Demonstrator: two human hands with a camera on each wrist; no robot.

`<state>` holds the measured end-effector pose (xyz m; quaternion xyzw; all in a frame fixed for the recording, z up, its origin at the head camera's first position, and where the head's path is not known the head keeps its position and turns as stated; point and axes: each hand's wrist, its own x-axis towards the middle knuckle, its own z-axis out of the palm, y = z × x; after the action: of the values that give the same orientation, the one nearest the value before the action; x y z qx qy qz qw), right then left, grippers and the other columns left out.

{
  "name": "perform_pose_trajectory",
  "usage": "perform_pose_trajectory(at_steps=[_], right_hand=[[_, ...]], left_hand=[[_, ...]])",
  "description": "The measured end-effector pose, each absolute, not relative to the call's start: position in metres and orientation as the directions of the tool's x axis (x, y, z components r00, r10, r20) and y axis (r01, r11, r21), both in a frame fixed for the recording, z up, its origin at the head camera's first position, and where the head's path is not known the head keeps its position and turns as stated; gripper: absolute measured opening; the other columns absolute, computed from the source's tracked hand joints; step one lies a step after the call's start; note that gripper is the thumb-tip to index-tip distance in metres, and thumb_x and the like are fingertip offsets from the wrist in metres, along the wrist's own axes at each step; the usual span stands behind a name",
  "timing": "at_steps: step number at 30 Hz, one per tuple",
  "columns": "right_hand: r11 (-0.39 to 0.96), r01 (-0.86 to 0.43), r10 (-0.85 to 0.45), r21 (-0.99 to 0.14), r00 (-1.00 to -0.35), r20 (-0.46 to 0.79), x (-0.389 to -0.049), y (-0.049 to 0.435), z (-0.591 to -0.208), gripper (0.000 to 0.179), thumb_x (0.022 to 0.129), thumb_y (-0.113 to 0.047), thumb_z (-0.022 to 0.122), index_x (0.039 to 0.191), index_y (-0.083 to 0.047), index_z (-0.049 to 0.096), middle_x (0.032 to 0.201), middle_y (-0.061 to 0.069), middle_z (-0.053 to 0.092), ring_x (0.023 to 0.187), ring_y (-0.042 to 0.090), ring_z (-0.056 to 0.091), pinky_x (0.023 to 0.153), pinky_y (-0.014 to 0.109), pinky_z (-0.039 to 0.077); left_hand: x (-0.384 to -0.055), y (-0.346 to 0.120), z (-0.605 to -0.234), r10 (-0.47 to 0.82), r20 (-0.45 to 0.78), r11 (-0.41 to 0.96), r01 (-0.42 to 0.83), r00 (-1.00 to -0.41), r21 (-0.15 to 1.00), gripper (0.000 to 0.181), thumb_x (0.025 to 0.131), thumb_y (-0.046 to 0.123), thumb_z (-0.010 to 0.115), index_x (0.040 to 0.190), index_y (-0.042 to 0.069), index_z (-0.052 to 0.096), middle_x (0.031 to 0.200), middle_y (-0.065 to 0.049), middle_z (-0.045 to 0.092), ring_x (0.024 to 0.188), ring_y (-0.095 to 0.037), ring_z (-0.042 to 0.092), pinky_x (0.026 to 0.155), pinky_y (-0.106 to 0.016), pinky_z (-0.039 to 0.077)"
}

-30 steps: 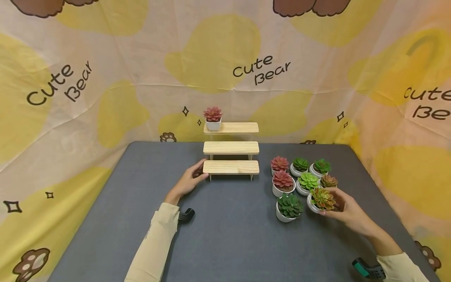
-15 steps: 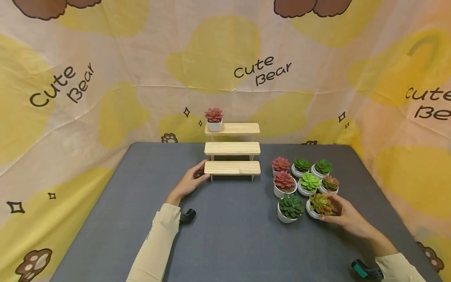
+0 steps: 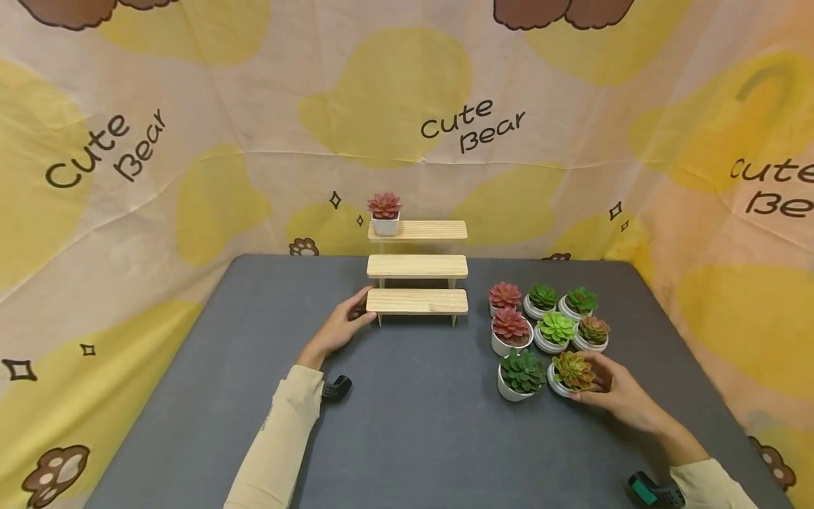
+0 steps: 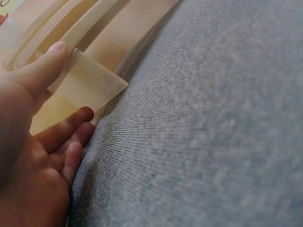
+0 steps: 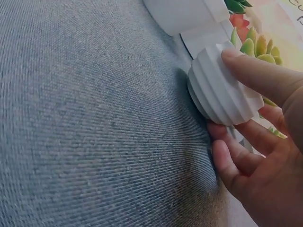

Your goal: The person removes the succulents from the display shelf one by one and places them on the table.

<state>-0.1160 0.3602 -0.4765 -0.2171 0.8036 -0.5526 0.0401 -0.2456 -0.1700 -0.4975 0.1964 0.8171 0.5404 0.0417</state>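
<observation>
My left hand (image 3: 343, 324) holds the left end of a three-tier wooden display stand (image 3: 416, 302). In the left wrist view its thumb presses the board edge, with the fingers beside the pale translucent leg (image 4: 90, 78). On the top tier's left end stands a reddish-pink succulent (image 3: 385, 212) in a white pot. My right hand (image 3: 620, 389) grips a yellow-green succulent with orange tints (image 3: 574, 370) by its white ribbed pot (image 5: 220, 85), thumb on one side and fingers on the other. The pot is close to the grey table, just right of a dark green succulent (image 3: 523, 372).
Behind the held pot stand more potted succulents: two red ones (image 3: 511, 327), a bright green one (image 3: 556, 329), a brownish one (image 3: 593, 332) and two green ones at the back (image 3: 580, 302). The table's back edge meets a patterned cloth (image 3: 381, 106).
My right hand has shifted the yellow-green succulent a little left and toward the front, away from the brownish one. The left hand stays at the stand.
</observation>
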Motion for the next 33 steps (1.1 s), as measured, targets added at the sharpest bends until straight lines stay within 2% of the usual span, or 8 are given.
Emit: perform_pose_trajectory(at_steps=[8,14,20,25,29,33], right_hand=[[0.370,-0.331,-0.373,-0.868,-0.909,0.188,-0.115,0.361,-0.477,0.058,0.080,0.015,0.074,0.129,0.019,0.043,0.114,-0.029,0.059,0.091,-0.006,0.064,0.071,0.018,0.054],[0.371,-0.319,-0.403,-0.872,-0.901,0.159,-0.118,0.362,-0.473,0.060,0.082,0.013,0.074,0.132,0.020,0.042,0.116,-0.030,0.058,0.093,-0.006,0.064,0.072,0.020,0.055],[0.472,-0.265,-0.358,-0.841,-0.929,0.093,-0.117,0.368,-0.454,0.063,0.087,0.003,0.074,0.140,0.016,0.042,0.122,-0.038,0.052,0.103,-0.014,0.057,0.076,0.018,0.053],[0.472,-0.278,-0.324,-0.836,-0.937,0.129,-0.109,0.372,-0.437,0.050,0.094,0.003,0.067,0.138,0.011,0.046,0.124,-0.030,0.058,0.103,-0.008,0.063,0.077,0.020,0.055],[0.477,-0.326,-0.301,-0.816,-0.933,0.196,-0.111,0.370,-0.416,0.044,0.096,0.004,0.062,0.139,0.005,0.049,0.125,-0.027,0.060,0.106,-0.005,0.064,0.079,0.016,0.054],[0.430,-0.385,-0.326,-0.816,-0.910,0.257,-0.119,0.364,-0.393,0.043,0.096,0.010,0.059,0.138,0.007,0.049,0.127,-0.024,0.062,0.109,-0.005,0.064,0.083,0.012,0.053]], left_hand=[[-0.247,-0.167,-0.496,0.371,0.132,0.341,0.267,-0.919,0.901,0.066,0.102,0.016,0.062,0.159,0.003,0.031,0.150,-0.025,0.051,0.133,-0.042,0.053,0.111,-0.058,0.040],[-0.250,-0.168,-0.492,0.375,0.118,0.326,0.251,-0.919,0.911,0.065,0.102,0.014,0.061,0.159,0.005,0.030,0.151,-0.024,0.050,0.134,-0.041,0.053,0.112,-0.057,0.040],[-0.253,-0.168,-0.489,0.375,0.130,0.317,0.259,-0.918,0.912,0.065,0.103,0.015,0.060,0.160,0.006,0.030,0.151,-0.024,0.050,0.133,-0.042,0.053,0.112,-0.058,0.039],[-0.248,-0.169,-0.489,0.370,0.086,0.366,0.230,-0.925,0.902,0.067,0.102,0.018,0.062,0.160,0.007,0.030,0.152,-0.023,0.050,0.135,-0.040,0.052,0.113,-0.056,0.040],[-0.246,-0.169,-0.492,0.372,0.111,0.360,0.253,-0.922,0.898,0.066,0.103,0.017,0.061,0.160,0.004,0.029,0.151,-0.024,0.050,0.134,-0.041,0.053,0.111,-0.056,0.041],[-0.246,-0.169,-0.494,0.368,0.129,0.343,0.263,-0.921,0.902,0.065,0.103,0.015,0.060,0.159,0.004,0.030,0.150,-0.024,0.051,0.133,-0.041,0.054,0.110,-0.056,0.042]])
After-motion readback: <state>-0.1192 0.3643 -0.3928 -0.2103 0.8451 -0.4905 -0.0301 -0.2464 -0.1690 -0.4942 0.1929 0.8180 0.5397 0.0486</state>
